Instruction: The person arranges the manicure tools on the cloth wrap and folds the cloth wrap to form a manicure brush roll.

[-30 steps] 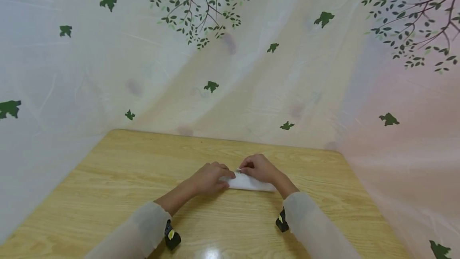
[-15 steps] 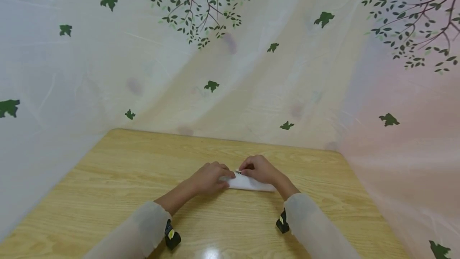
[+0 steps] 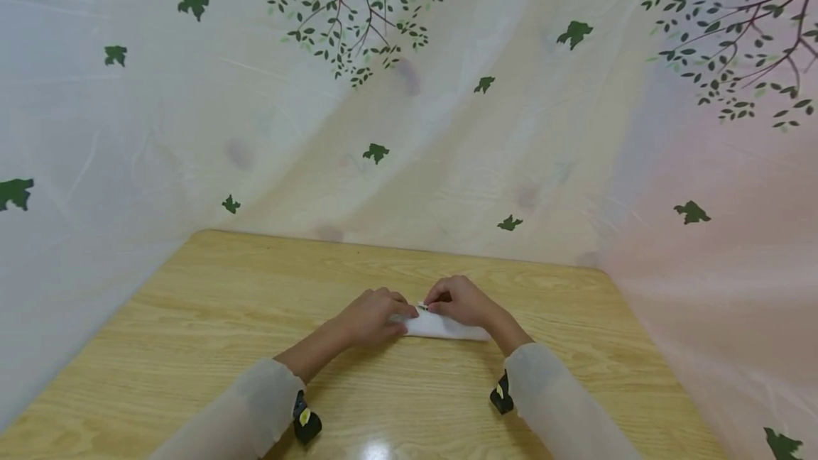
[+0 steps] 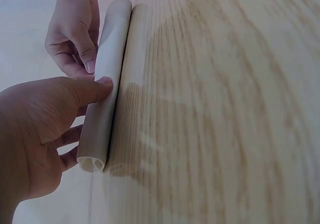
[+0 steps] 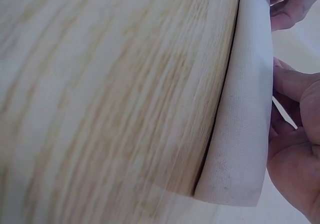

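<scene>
A white rolled-up piece of fabric (image 3: 447, 329) lies across the table, with a fine weave showing in the right wrist view and an open, layered end in the left wrist view. The left hand (image 3: 373, 318) holds its left part, thumb on top and fingers behind. At the roll's far side the right hand (image 3: 465, 301) pinches with thumb and forefinger beside a small whitish tab (image 3: 422, 305) with a dark spot. What exactly sits between those fingertips is too small to tell. The right wrist view shows the right hand (image 5: 297, 129) along the roll's back edge.
The roll rests on a light wood-grain table (image 3: 243, 311). Behind it and at both sides hangs a pale curtain (image 3: 287, 162) printed with leaves and branches. Each wrist bears a small black device, one at the left cuff (image 3: 307, 421) and one at the right cuff (image 3: 502, 395).
Both hands stay in place on the roll. The right fingertips and the small tab have shifted very slightly; little else differs.
</scene>
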A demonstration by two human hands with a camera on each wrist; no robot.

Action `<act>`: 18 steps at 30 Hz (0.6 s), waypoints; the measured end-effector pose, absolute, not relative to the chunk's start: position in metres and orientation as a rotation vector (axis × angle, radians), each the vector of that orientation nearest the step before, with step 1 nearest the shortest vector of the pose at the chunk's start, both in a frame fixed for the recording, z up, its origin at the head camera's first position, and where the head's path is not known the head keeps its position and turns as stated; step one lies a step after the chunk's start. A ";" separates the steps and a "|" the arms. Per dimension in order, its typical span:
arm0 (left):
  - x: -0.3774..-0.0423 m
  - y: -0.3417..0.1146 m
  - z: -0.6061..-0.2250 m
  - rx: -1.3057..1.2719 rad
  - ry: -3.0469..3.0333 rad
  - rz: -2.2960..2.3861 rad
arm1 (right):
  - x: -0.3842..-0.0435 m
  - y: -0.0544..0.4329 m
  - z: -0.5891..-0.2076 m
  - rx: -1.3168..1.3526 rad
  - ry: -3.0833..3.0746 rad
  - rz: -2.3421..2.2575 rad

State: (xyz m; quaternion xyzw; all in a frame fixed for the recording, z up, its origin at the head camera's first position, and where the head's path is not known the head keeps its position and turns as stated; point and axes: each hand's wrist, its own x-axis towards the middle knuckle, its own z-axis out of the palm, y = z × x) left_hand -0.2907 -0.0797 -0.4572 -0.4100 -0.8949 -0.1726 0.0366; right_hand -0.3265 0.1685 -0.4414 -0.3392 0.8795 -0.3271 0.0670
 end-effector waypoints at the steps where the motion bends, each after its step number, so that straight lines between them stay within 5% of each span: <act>1: -0.291 -0.080 -0.457 -1.262 -2.746 -0.527 | -0.327 0.168 -0.441 -1.029 2.648 -0.984; 18: -0.292 -0.081 -0.459 -1.316 -2.686 -0.509 | -0.333 0.161 -0.436 -0.774 2.578 -0.989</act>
